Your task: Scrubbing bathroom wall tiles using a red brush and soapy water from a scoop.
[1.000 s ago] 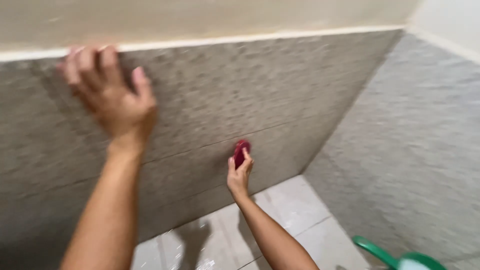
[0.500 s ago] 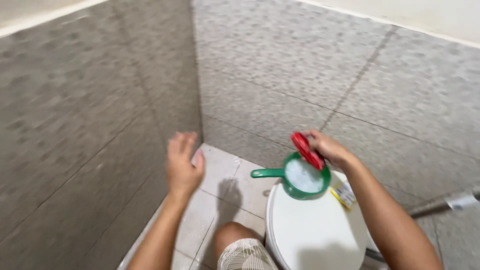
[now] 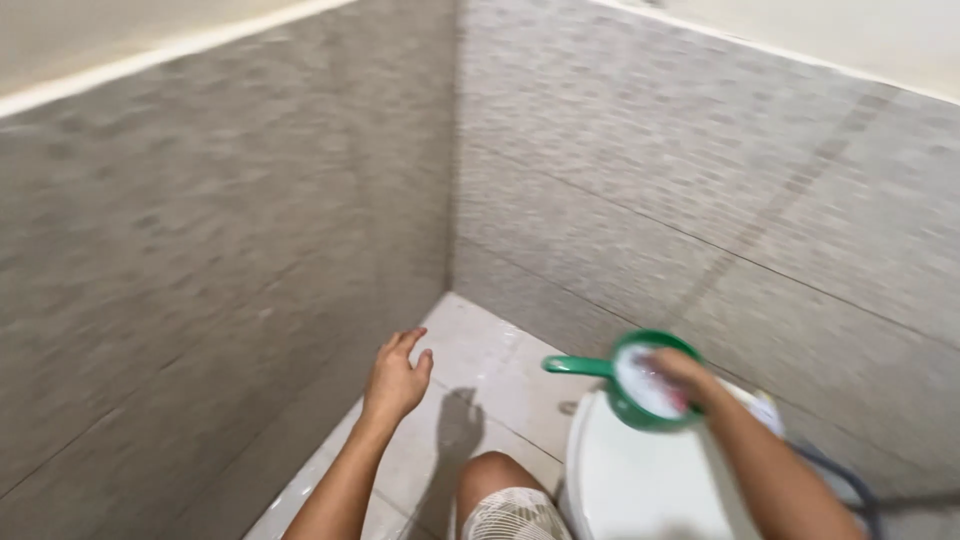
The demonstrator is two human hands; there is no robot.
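My right hand (image 3: pixel 685 372) reaches down into a green dipper (image 3: pixel 578 366) that holds white foamy water. The dipper stands on the closed white toilet lid (image 3: pixel 640 480). The red scrub brush is almost hidden under my fingers inside the dipper, and the picture is blurred there. My left hand (image 3: pixel 395 380) hangs in the air over the floor, fingers apart and holding nothing, close to the left wall.
Grey speckled wall tiles (image 3: pixel 200 280) meet in a corner ahead. Pale floor tiles (image 3: pixel 480 350) lie below, wet in places. My bare knee (image 3: pixel 495 475) and patterned shorts show at the bottom. A dark hose (image 3: pixel 840 480) runs along the right wall behind the toilet.
My right hand took the red brush off the left wall, swung it right and pushed it down into the dipper. My left hand dropped from the wall's top edge to hang low.
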